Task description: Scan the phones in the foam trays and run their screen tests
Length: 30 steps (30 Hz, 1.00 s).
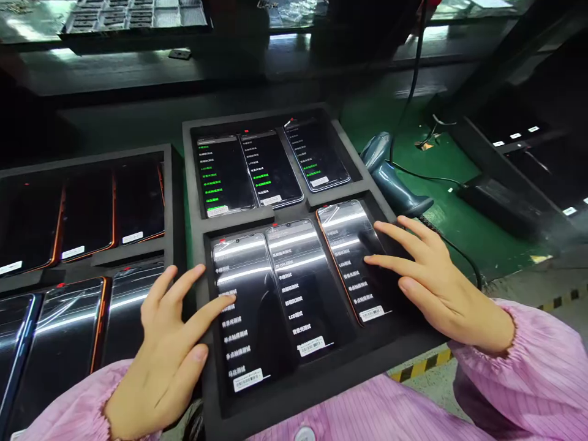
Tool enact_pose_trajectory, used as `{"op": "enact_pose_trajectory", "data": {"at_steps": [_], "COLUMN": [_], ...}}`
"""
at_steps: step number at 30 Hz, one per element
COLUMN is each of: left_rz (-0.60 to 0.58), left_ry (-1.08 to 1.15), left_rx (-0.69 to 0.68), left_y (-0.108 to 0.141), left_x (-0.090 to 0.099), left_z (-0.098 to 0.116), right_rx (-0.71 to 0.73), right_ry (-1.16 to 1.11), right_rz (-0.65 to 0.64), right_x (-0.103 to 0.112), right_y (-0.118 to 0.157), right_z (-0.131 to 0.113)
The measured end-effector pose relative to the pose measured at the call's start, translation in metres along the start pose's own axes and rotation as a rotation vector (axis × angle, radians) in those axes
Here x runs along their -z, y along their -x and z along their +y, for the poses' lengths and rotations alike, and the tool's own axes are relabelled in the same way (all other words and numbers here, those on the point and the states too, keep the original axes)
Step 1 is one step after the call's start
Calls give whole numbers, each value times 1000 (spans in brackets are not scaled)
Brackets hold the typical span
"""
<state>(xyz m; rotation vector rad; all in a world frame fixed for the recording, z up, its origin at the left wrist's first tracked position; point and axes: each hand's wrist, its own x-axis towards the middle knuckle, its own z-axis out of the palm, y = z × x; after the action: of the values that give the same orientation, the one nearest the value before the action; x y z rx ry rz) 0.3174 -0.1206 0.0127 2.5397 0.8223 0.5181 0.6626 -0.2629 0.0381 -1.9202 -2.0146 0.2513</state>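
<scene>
A black foam tray (367,358) holds two rows of smartphones with lit text menus. My left hand (172,349) is spread over the tray's left edge, its index fingertip on the screen of the near-left phone (248,343). Beside that phone lies the near-middle phone (298,288), untouched. My right hand (436,288) has its fingers apart, with one fingertip at the screen of the orange-edged near-right phone (351,263). Three more phones fill the back row, among them the back-left phone (223,171), which shows green text lines. Neither hand holds anything.
A second foam tray (177,202) of phones lies at the left. Right of the main tray, a barcode scanner (390,177) with a cable rests on the green mat (459,226). A compartmented tray (138,18) stands at the back. Dark equipment (528,153) lies far right.
</scene>
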Motion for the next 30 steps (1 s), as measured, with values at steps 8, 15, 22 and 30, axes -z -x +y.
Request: {"op": "enact_pose_trajectory", "data": {"at_steps": [8,15,22,30], "left_rz": [-19,26,134,121], "left_ry": [-70,-85,-53,-25], "left_rx": [-3,-72,-197,-244], "left_y": [-4,-5,-2,-1], "left_x": [-1,2,7,7], "left_z": [3,3,6,5], "right_rx": [-9,71,168,187], "right_ry": [4,-21,-50,11], "right_rz": [38,89,64,73], "right_x": [-3,0,4,2], "right_y": [1,2,4,4], "right_z": [-3,-6,-7,-4]}}
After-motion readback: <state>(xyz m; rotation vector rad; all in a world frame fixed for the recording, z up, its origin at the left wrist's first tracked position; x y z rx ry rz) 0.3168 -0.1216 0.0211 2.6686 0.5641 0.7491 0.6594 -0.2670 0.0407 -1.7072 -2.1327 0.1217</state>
